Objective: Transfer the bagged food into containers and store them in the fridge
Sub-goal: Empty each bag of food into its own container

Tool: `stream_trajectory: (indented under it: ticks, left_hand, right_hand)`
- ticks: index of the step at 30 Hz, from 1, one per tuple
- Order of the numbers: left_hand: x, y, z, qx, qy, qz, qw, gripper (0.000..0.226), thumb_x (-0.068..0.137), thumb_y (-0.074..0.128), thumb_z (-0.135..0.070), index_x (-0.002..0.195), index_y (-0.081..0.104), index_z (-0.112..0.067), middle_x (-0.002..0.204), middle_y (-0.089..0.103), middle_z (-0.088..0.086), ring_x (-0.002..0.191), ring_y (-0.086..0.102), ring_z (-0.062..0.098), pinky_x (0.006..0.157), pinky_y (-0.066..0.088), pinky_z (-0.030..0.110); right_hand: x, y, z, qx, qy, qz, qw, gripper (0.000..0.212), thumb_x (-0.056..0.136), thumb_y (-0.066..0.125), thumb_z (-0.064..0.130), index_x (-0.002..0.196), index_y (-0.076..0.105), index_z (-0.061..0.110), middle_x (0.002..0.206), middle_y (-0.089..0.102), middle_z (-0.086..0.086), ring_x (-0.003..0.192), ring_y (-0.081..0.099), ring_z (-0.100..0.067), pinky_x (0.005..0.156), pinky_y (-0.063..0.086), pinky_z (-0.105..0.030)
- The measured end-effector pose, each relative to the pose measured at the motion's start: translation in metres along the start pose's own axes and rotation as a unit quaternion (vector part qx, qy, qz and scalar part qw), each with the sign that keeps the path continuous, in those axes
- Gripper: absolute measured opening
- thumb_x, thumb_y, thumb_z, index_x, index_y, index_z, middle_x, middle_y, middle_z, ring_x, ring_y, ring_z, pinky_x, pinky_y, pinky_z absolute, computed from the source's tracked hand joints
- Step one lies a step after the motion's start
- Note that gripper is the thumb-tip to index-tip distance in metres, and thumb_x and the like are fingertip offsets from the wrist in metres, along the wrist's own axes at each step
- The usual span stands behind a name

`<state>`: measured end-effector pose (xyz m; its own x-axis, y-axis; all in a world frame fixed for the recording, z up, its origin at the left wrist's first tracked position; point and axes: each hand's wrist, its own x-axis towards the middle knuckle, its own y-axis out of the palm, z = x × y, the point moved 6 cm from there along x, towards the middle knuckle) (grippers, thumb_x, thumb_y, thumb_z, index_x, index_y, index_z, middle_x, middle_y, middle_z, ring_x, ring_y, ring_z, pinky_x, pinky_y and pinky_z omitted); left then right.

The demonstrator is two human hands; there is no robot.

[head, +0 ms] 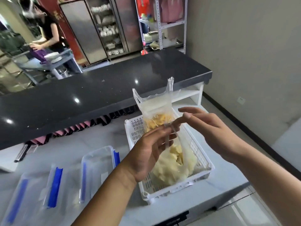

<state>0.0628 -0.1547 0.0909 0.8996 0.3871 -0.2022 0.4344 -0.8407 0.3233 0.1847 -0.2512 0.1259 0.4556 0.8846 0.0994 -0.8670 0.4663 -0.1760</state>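
A clear plastic bag (156,105) with pale yellow food pieces in it is held up over a white slotted basket (202,157). My left hand (146,154) pinches the bag at its twisted middle between thumb and fingers. My right hand (211,128) is just right of the bag, fingers stretched out, the fingertips touching the plastic near the same spot. More pale yellow food (171,170) in plastic lies in the basket below. A clear container with blue clasps (97,167) stands open on the white table, left of the basket.
Two clear lids or containers with blue clasps (53,185) lie at the front left of the white table (228,176). A long dark counter (97,95) runs behind it. Another person (48,33) works at the far left. Steel cabinets and shelves stand at the back.
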Motion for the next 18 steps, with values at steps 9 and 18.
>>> stream_trajectory:
  ticks: [9,18]
  left_hand:
    - [0.019,0.008,-0.027,-0.059,0.019,0.068,0.996,0.077,0.079,0.069,-0.037,0.138,0.048,0.008,0.142,0.052,0.027,0.138,0.045,0.036,0.122,0.024,0.044]
    - [0.002,0.018,-0.092,-0.093,0.072,0.125,0.985,0.083,0.084,0.06,-0.041,0.148,0.035,0.006,0.152,0.039,0.028,0.144,0.035,0.038,0.12,0.025,0.045]
  right_hand:
    - [-0.033,-0.053,-0.069,0.095,0.078,-0.182,0.976,0.031,0.091,0.056,0.044,0.105,0.076,0.025,0.117,0.072,0.008,0.113,0.064,-0.014,0.104,0.045,-0.047]
    - [-0.055,0.014,-0.141,0.318,0.193,-0.153,0.916,0.096,0.049,0.09,0.053,0.136,0.051,0.04,0.135,0.062,0.001,0.118,0.064,-0.021,0.105,0.045,-0.051]
